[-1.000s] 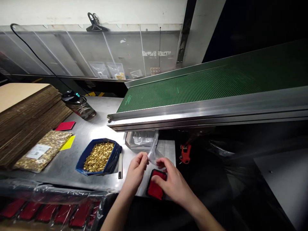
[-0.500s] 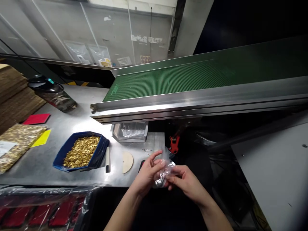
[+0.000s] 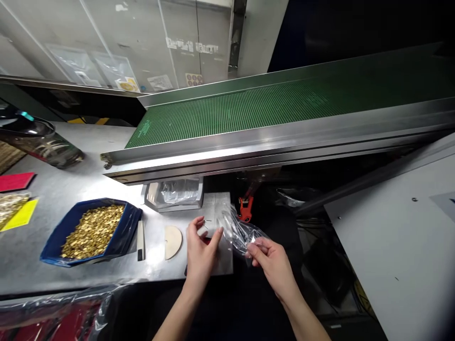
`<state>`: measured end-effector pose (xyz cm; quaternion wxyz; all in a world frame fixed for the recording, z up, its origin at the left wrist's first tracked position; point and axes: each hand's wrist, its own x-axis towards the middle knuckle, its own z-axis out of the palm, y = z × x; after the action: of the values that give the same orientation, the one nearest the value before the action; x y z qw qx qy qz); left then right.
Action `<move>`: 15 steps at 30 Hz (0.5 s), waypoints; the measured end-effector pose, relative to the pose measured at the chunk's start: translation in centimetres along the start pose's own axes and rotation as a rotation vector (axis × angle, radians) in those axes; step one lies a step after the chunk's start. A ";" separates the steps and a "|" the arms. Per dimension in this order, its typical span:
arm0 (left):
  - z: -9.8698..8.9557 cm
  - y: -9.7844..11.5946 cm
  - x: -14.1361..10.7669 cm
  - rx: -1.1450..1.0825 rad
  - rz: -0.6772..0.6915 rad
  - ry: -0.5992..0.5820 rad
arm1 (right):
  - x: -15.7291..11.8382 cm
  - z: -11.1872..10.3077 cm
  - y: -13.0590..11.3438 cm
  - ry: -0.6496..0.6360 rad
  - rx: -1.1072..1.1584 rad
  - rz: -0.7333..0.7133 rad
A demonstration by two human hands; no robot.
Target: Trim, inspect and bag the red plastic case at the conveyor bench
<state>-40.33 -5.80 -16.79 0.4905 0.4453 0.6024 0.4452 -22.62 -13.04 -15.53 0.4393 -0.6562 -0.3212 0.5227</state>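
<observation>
My right hand pinches one end of a crumpled clear plastic bag between thumb and fingers. The bag stretches up and left from it, over the table's right edge. My left hand is apart from the bag, thumb and fingers spread, above the table. Behind its fingers shows a dark and red object, mostly hidden. Just left of that hand lies a pale half-round disc, and beyond it a slim white-and-black tool. A blue bin holds many small gold-coloured pieces.
A green conveyor belt with metal side rails slopes across the back. Beneath its rail sits a grey tray with clear plastic. An orange-red tool is right of the table. A bottle and yellow paper are at left.
My left hand has let go of the plastic and moved left. The bag, bunched between both hands before, now hangs stretched out from my right hand. The view has swung to the right.
</observation>
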 end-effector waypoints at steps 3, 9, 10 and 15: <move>-0.8 0.7 -1.9 0.164 0.114 -0.239 | 0.2 0.6 0.2 -0.034 -0.059 -0.021; -1.5 1.0 -4.0 0.227 -0.010 -0.575 | -0.4 1.3 0.0 -0.145 -0.262 -0.028; -1.9 0.8 -3.7 0.251 -0.004 -0.539 | -0.4 1.2 -0.1 -0.120 -0.339 -0.026; -3.3 0.4 -2.7 0.349 0.089 -0.274 | -1.1 1.1 -0.6 -0.038 -0.654 -0.131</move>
<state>-43.17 -8.67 -15.45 0.4634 0.6058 0.5777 0.2907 -23.90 -13.48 -14.59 0.2321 -0.7305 -0.5217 0.3745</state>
